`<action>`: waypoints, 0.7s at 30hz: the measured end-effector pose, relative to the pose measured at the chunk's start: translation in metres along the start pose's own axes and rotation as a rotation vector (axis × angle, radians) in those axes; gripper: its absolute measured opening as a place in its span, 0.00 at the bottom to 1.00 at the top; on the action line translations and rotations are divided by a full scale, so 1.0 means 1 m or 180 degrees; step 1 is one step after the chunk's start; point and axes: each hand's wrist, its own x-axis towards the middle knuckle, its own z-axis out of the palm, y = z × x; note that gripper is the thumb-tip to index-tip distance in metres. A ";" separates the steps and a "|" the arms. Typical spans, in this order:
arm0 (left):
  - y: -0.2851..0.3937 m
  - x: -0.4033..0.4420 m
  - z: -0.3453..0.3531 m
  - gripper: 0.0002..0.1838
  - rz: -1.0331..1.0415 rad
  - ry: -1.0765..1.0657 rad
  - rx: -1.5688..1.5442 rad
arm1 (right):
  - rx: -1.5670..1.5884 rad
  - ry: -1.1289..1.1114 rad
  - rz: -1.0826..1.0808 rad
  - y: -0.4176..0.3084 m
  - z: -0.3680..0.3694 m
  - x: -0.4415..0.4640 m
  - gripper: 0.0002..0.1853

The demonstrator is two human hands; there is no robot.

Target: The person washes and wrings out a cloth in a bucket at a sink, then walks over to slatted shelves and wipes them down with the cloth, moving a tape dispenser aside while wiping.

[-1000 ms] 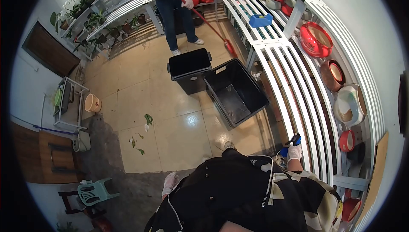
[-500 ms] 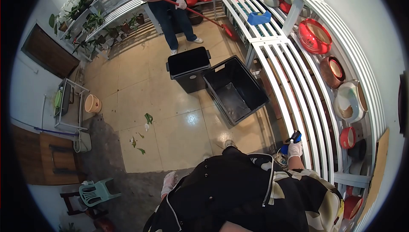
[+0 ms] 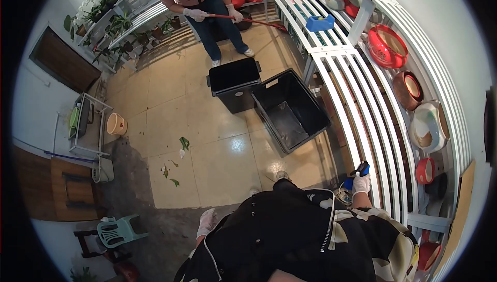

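My right hand [image 3: 361, 184], in a white glove, is closed around a black-and-blue handheld tool [image 3: 364, 168] beside the white slatted bench. Its exact kind is too small to make out. Just left of that hand, something blue [image 3: 348, 183] shows low down, partly hidden. On the other side of my body, my left hand [image 3: 207, 222], also gloved, hangs low above the grey floor. Its fingers look loosely stretched, with nothing visible in them.
Two black plastic bins, one tall [image 3: 235, 94] and one wide [image 3: 290, 121], stand ahead. Behind them a person [image 3: 199, 2] holds a red-handled broom [image 3: 259, 21]. Leaves [image 3: 184, 143] litter the tiles. The slatted bench [image 3: 357, 111] runs along my right, with pots [image 3: 388, 46] beyond.
The other person has leaned forward, and the red handle is now nearer level. The whole view has shifted slightly; both my hands keep about the same pose.
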 end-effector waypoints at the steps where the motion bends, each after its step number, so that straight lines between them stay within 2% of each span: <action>1: -0.005 0.007 -0.001 0.15 0.0003 -0.0023 -0.0031 | -0.0028 0.0011 0.0039 -0.002 -0.001 -0.001 0.30; 3: -0.016 0.019 -0.004 0.15 0.0004 -0.0067 -0.0090 | -0.0100 0.0044 0.0006 -0.001 0.001 0.003 0.30; 6: 0.007 -0.016 0.007 0.15 0.0128 -0.0076 0.0209 | -0.0122 0.0042 0.0002 0.000 0.000 0.003 0.30; 9: -0.010 0.010 -0.001 0.14 -0.0113 -0.0040 0.0019 | -0.0047 0.0068 -0.0009 0.008 0.009 0.012 0.29; 13: 0.006 -0.010 0.013 0.14 -0.0046 0.0229 0.0125 | -0.0134 0.0156 -0.0102 0.009 0.012 0.013 0.26; 14: 0.016 -0.026 0.018 0.14 -0.0003 0.0231 0.0232 | 0.0097 -0.0011 -0.0093 0.014 0.017 0.023 0.30; 16: 0.023 -0.030 0.021 0.13 0.0018 0.0244 0.0322 | -0.0108 -0.0055 -0.0202 0.008 0.005 0.011 0.29; 21: 0.016 -0.030 0.021 0.11 0.0055 0.0206 0.0336 | -0.0206 -0.0048 -0.0306 0.018 0.017 0.025 0.34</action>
